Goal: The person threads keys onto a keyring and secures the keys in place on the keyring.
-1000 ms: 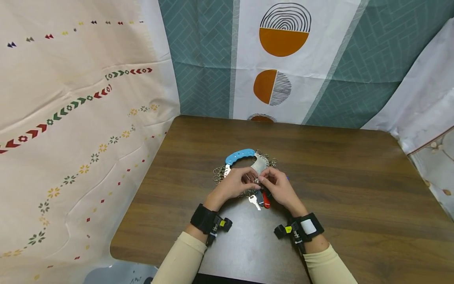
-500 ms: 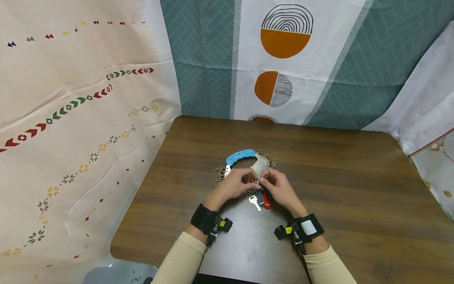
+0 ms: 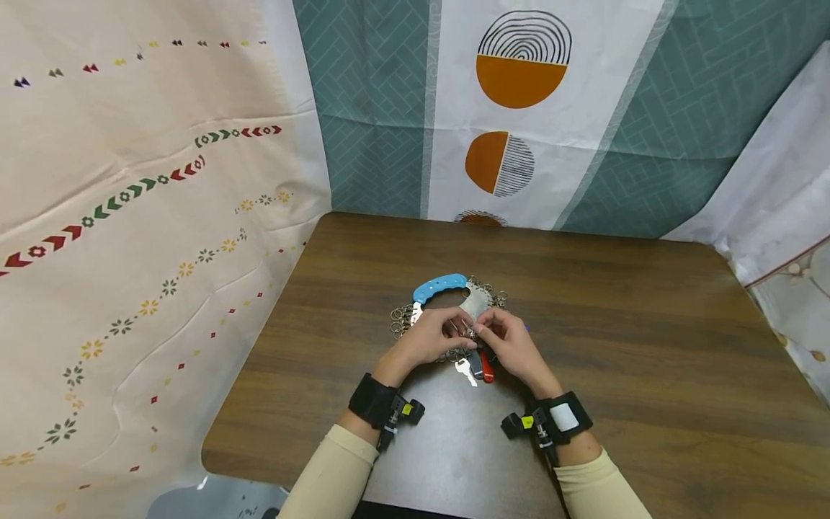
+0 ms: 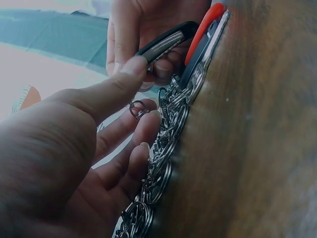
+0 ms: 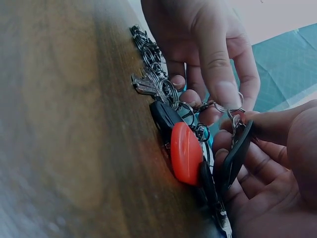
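Observation:
A metal key holder with a blue handle (image 3: 439, 286) lies on the brown table (image 3: 616, 324), hung with several small rings (image 3: 400, 317). My left hand (image 3: 462, 331) pinches a small split ring (image 5: 229, 107) between thumb and fingers; the same ring (image 4: 137, 108) shows in the left wrist view. Close beside it, my right hand (image 3: 485, 331) grips a black key (image 5: 238, 151) linked to that ring. A red-headed key (image 5: 187, 153), a dark key (image 5: 166, 116) and a silver key (image 3: 465, 370) lie on the table under the hands.
Patterned cloth walls stand at the left (image 3: 143, 216), back (image 3: 519, 115) and right (image 3: 778, 187) of the table. The table's front edge (image 3: 272, 468) runs just ahead of my forearms. A chain of rings (image 4: 158, 173) trails along the wood beside my left palm.
The hands have barely shifted; the fingertips stay together over the ring and keys. Nothing was let go or picked up.

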Available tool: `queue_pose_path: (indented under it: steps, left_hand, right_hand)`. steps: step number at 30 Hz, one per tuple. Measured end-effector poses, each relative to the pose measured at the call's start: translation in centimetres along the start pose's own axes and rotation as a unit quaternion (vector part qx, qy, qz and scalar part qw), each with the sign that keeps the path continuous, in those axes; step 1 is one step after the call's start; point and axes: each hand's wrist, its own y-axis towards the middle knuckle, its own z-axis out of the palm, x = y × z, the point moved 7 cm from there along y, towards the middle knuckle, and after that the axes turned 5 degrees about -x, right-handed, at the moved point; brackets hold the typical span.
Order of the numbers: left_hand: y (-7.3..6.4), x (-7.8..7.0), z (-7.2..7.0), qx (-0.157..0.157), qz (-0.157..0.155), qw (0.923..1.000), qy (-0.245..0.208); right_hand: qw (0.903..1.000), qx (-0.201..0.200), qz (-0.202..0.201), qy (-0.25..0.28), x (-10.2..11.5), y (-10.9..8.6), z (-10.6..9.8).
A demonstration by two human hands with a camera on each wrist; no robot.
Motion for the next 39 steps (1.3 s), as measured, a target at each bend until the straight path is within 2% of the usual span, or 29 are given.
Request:
queue_pose_path:
  steps: [19,27,39]
  left_hand:
    - [0.14,-0.18,-0.17,-0.01,0.012,0.9994,0.031]
    - [0.12,-0.01,0.03,-0.003,-0.004,1.0,0.008]
    - [0.26,-0.2,-0.07,-0.01,0.019,0.9995,0.023]
  right_hand:
    - [0.9999,0.014,-0.003,-0.001,0.29,-0.05,0.18]
    - [1.0,0.002,0.0,0.005,0.03,-0.05,0.13]
    - [1.0,0.002,0.002,-0.006,0.03,0.02,0.04]
